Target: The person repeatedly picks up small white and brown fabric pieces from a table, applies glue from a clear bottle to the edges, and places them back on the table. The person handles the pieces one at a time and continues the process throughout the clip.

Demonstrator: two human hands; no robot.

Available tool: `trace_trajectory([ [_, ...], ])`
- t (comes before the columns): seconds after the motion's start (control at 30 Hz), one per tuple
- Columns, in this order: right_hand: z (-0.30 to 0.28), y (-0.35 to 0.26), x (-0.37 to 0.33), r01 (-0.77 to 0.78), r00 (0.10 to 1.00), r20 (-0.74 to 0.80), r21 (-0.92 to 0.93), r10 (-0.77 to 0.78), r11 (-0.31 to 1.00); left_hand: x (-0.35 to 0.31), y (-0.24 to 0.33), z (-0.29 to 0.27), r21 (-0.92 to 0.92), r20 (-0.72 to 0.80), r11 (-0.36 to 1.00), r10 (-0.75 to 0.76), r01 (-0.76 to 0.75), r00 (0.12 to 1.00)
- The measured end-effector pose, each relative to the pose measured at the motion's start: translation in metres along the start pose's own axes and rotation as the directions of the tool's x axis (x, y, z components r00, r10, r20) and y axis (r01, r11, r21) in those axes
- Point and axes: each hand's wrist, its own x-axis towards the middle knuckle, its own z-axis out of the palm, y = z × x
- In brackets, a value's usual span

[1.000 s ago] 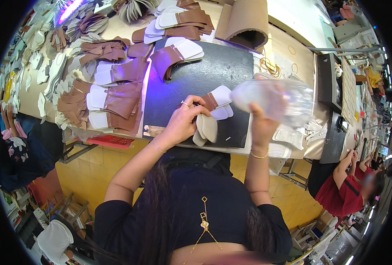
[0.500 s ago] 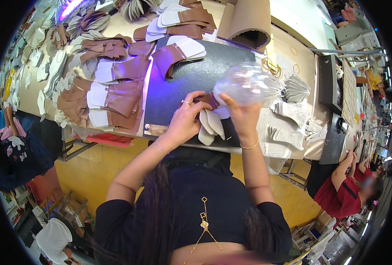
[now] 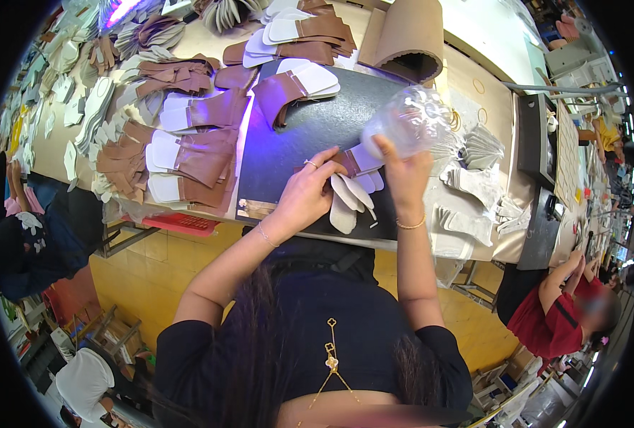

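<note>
My right hand is closed around a clear plastic bottle, which is tilted over the black mat. Close to the bottle lies a brown leather piece with a white end, spread over other pale ends. My left hand is closed at the brown edge of this piece, its fingers bent over it. Several light grey rounded pieces fan out just below those left fingertips, apparently held in the same hand; how they are gripped is hidden.
Brown leather pieces with white ends lie in overlapping stacks on the left, with another stack on the mat's far side. A rolled brown sheet stands behind. Grey fanned pieces lie right. A person in red sits far right.
My right hand and the bottle have shifted a little right, away from the leather piece, exposing its white end. My left hand stays at the piece's brown edge.
</note>
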Motion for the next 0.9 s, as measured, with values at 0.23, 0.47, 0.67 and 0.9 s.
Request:
trace_trajectory([
  [0.23,-0.046,0.025,-0.001,-0.016,0.965,-0.239,0.347,0.105,0.938,-0.002,-0.001,0.002,-0.037,-0.049,0.998,0.048,-0.05,0.998],
  [0.47,-0.047,0.005,-0.014,0.047,0.96,-0.251,0.586,0.126,0.809,-0.007,-0.006,0.001,-0.02,-0.015,0.995,0.096,-0.096,0.995],
  [0.67,-0.011,0.002,-0.043,-0.117,0.99,0.118,0.423,0.073,0.899,-0.009,-0.011,-0.006,-0.041,-0.038,0.952,0.301,-0.302,0.953],
  [0.9,-0.031,0.001,-0.019,-0.247,0.969,0.02,0.052,0.247,0.968,-0.006,-0.014,-0.008,-0.03,0.026,0.967,0.254,-0.254,0.967],
])
